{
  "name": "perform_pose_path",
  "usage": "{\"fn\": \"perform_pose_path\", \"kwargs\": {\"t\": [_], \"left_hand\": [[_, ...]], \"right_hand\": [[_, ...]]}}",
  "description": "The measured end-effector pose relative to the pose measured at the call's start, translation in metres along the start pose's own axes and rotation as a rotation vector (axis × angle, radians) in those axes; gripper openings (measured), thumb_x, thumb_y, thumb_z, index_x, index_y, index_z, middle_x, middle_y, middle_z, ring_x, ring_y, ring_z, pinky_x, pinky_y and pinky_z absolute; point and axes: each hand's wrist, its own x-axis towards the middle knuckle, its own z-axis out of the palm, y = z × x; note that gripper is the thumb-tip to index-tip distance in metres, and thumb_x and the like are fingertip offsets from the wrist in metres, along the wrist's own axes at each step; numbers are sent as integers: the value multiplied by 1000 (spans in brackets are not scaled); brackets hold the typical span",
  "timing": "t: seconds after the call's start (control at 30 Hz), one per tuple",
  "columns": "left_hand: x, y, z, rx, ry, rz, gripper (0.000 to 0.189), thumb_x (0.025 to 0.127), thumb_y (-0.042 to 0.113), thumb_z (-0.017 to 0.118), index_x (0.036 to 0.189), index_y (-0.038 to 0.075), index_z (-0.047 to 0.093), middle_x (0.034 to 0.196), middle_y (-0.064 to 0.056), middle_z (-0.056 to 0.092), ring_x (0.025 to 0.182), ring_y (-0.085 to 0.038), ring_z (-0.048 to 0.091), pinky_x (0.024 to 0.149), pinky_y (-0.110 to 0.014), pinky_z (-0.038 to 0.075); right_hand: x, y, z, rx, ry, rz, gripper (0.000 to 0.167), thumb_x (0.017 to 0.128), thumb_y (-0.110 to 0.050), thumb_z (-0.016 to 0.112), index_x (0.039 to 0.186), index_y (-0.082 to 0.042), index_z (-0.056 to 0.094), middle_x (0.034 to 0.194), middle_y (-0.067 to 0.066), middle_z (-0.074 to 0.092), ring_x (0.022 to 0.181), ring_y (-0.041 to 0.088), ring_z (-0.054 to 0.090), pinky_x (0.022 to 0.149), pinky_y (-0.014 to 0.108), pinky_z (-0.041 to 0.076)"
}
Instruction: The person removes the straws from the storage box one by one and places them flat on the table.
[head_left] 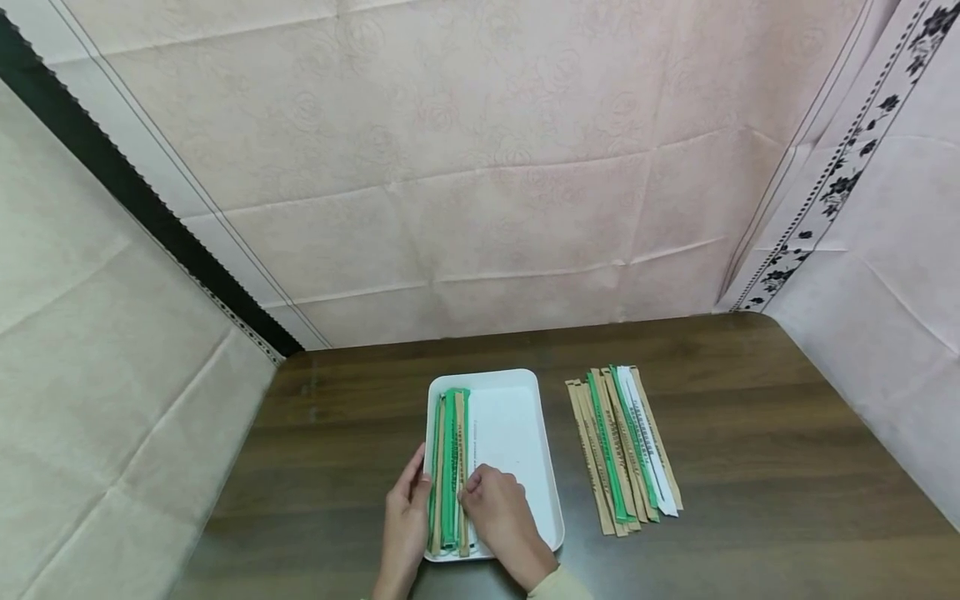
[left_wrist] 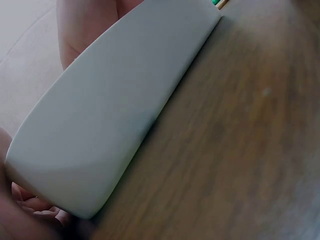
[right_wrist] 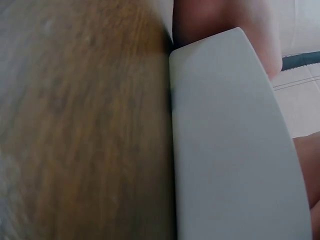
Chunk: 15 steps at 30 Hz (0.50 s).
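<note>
A white tray sits on the table, its left side lined with long, slim paper-wrapped sticks in green and brown. A white wrapped stick lies along the right of that row. At the tray's near left corner my left hand grips the rim, thumb over it and fingers against the outer wall. My right hand is over the tray, fingers curled and fingertips pinching at the white stick, whose middle is hidden beneath them.
Right of the tray, more wrapped sticks in brown, green and white lie side by side on the wooden table. Pale patterned cloth hangs behind the table and along both sides.
</note>
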Motion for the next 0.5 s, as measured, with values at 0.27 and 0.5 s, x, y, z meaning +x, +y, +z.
{"fn": "perform_pose_path", "kwargs": {"t": [0.27, 0.5], "left_hand": [[0, 0, 0, 1, -6, -8, 47, 112, 9, 47, 160, 7, 46, 160, -17, 49, 137, -31, 53, 93, -19, 50], [1, 2, 1, 4, -10, -15, 48, 113, 11, 46, 161, 7, 44, 162, -18, 47, 139, -30, 52, 92, -20, 50]], "right_hand": [[-1, 2, -4, 19, -5, -2, 10, 91, 0, 70, 84, -7, 69, 67, -3, 62, 59, 11, 57, 54, 27, 47], [-1, 4, -8, 28, 19, 5, 10, 87, 0, 69, 82, -8, 69, 66, -3, 62, 57, 11, 56, 53, 26, 46]]}}
